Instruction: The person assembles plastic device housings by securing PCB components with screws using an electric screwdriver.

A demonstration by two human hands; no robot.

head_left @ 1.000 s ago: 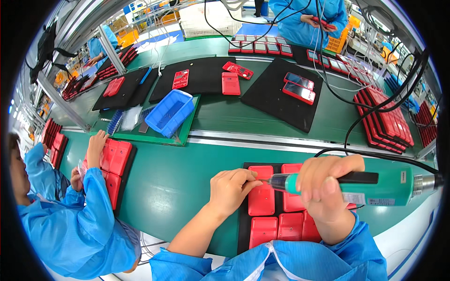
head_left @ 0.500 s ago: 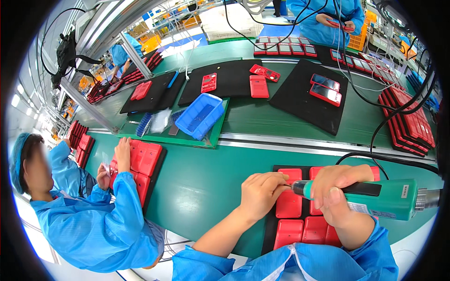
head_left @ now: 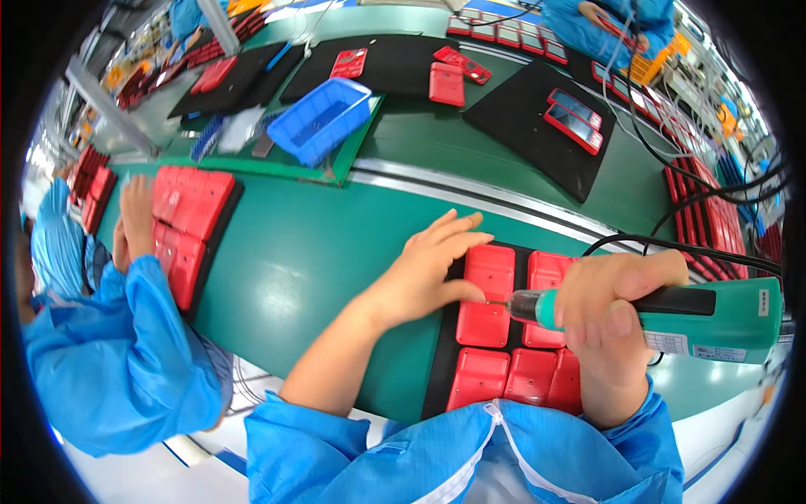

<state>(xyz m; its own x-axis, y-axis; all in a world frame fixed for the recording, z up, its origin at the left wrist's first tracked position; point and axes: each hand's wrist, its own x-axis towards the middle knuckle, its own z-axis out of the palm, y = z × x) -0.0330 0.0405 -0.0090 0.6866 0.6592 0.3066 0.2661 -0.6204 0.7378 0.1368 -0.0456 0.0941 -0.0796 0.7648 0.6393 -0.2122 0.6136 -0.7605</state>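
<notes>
A green and black electric screwdriver [head_left: 730,328] lies sideways in my right hand [head_left: 603,307], its fingers wrapped round the front of the body. The thin bit points left over the red plastic casings [head_left: 489,323], which sit in rows on a black pad [head_left: 440,374]. My left hand [head_left: 424,273] is open, fingers spread, at the left edge of the upper casings. Its thumb reaches close to the bit's tip; I cannot tell whether they touch. Small dark holes show in the casings. My right hand and the screwdriver partly cover the casings on the right.
A co-worker's hands [head_left: 134,220] are over another pad of red casings [head_left: 195,202] at left. Beyond the metal rail stand a blue bin [head_left: 323,122] and black mats [head_left: 550,126] with red devices. Stacked red casings [head_left: 705,206] stand at right, near a black cable [head_left: 688,245].
My left hand has opened from a pinch at the screwdriver bit to spread fingers. The screwdriver stays in my right hand. The whole view has shifted, with the far bench now higher up.
</notes>
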